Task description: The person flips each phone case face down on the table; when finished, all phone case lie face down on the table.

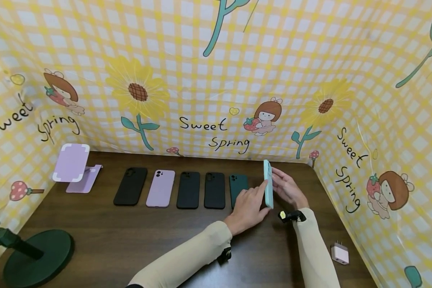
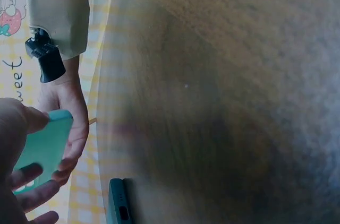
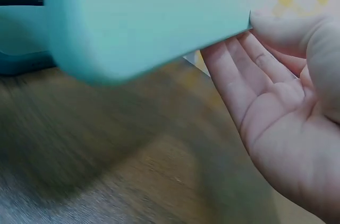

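A mint-green phone case is held up on edge over the right part of the table, tilted toward me. My left hand grips it from the left, thumb at the bottom end and fingers along its face. On the other side my right hand pinches its edge, with the thumb showing at the case in the right wrist view. A dark teal phone case lies just left of the held one, partly hidden by my left hand.
Leftward in the row lie several more cases: two dark ones, a lilac one and a black one. A lilac stand and a green round base stand left. A charger plug lies at right.
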The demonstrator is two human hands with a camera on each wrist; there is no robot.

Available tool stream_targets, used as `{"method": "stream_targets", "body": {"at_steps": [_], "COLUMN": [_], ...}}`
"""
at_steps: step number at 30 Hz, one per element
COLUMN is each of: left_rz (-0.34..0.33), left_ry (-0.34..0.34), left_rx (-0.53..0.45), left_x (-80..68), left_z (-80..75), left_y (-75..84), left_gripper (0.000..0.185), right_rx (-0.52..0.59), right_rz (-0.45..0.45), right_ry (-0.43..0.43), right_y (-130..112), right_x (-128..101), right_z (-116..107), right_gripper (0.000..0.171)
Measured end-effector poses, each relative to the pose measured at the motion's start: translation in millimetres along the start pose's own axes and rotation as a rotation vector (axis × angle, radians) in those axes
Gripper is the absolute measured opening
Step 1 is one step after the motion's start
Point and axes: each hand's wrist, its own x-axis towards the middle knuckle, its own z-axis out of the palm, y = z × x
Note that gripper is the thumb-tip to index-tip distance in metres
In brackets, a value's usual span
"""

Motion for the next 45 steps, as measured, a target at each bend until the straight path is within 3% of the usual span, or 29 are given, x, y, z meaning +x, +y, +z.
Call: {"method": "stream_targets", "body": {"at_steps": [9, 14, 20, 24, 27, 37, 45], "left_rz": [-0.081, -0.118, -0.197, -0.209, -0.211, -0.185, -0.191], "left_ry": [-0.008, -0.008, -0.088, -0.151, -0.188, -0.239, -0.287], "left_rx": [0.020, 0.044, 0.114, 0.165, 0.211, 0.296, 0.288], "left_x": [1.7, 2.5, 2.6, 9.2, 13.7, 20.2, 20.3], "left_z": [1.4, 3.6, 9.3, 18.7, 25.6, 39.7, 40.6], "left_y": [0.5, 0.5, 1.2, 0.9, 0.4, -2.7, -1.6], "left_gripper": [0.085, 0.082, 0.078, 0.074, 0.070, 0.058, 0.054], "right_rx": [-0.113, -0.212, -0.484, -0.708, -0.809, -0.943, -1.000], "right_rz": [0.049, 0.080, 0.157, 0.162, 0.165, 0.208, 0.183], "right_ry": [0.027, 0.085, 0.131, 0.190, 0.201, 0.197, 0.195], "right_y": [-10.7, -9.1, -1.4, -4.8, -7.6, -8.2, -8.1], "right_x": [-4.7, -3.6, -1.5, -0.2, 2.8, 11.8, 11.2], "right_z": [-6.5, -3.7, -3.0, -5.6, -7.0, -8.7, -6.3], "right_gripper": [0.051, 0.058, 0.058, 0.055, 0.053, 0.050, 0.045]}}
